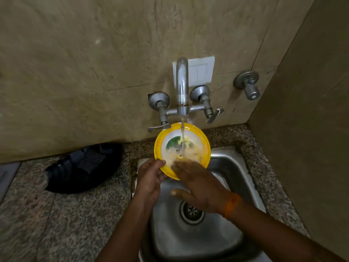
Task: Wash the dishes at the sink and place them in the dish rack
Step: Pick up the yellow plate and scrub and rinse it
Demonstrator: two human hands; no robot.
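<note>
The left hand (151,178) pinches the wet yellow plate (182,148) by its near rim, the right hand (200,188) spread flat on it; it looks light, stiff and slippery.

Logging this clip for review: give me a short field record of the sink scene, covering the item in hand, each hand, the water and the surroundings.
item: yellow-rimmed plate, held tilted over the sink
left hand: grip on the plate's lower-left rim
right hand: open, fingers blurred, on the plate's face
water: running from the tap onto the plate
plate state: residue visible on its face
counter: dark bag left of the sink
dish rack: not in view
</note>
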